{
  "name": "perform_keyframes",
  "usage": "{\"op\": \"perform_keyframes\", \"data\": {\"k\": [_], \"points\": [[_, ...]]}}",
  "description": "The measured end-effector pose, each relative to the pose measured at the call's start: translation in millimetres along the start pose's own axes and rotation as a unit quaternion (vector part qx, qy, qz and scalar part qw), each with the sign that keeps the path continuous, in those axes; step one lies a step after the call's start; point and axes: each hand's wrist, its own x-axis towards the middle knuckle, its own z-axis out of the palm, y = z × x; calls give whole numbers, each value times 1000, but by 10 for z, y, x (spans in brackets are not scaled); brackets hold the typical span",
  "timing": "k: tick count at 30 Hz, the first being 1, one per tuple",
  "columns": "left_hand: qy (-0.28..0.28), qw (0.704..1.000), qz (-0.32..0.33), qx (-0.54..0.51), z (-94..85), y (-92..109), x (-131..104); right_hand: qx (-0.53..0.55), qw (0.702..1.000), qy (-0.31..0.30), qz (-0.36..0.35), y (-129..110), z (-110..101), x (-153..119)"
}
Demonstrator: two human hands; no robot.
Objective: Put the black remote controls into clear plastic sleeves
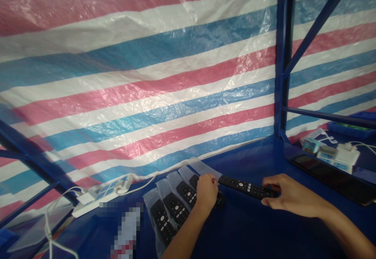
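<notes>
My right hand [286,194] grips the lower end of a black remote control [245,186], thumb on one side and fingers on the other. The remote's far end meets the mouth of a clear plastic sleeve [204,168]. Beside that mouth, my left hand [207,192] is closed in a pinch, apparently on the sleeve's edge; its fingertips are partly hidden. To its left, several black remotes [176,207] lie side by side in clear sleeves, overlapping one another. My left hand and forearm cover parts of them.
A white power strip [102,192] with plugs and cables lies at the back left. On the right are a dark flat-screened device [331,177] and another power strip with a charger [346,155]. A striped plastic sheet [147,94] and blue metal posts [283,63] bound the blue table [249,231].
</notes>
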Motion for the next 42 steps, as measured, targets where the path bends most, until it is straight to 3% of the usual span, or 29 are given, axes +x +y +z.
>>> {"op": "perform_keyframes", "data": {"k": [13,19,26,29,35,42], "points": [[5,999,37,17,13,60,-69,-7,1000,15,-4,18,99,48],[-5,993,109,41,105,179,-147,-86,995,43,6,-119,230,84],[-16,982,188,-7,227,346,-282,-168,981,84,42,-294,498,247],[6,985,169,-23,230,309,-265,-125,989,78,12,-261,499,272],[35,979,181,-90,213,189,-215,32,995,1,-91,-71,418,229],[39,970,204,-128,204,216,-299,-15,996,53,-76,-96,512,302]]}}
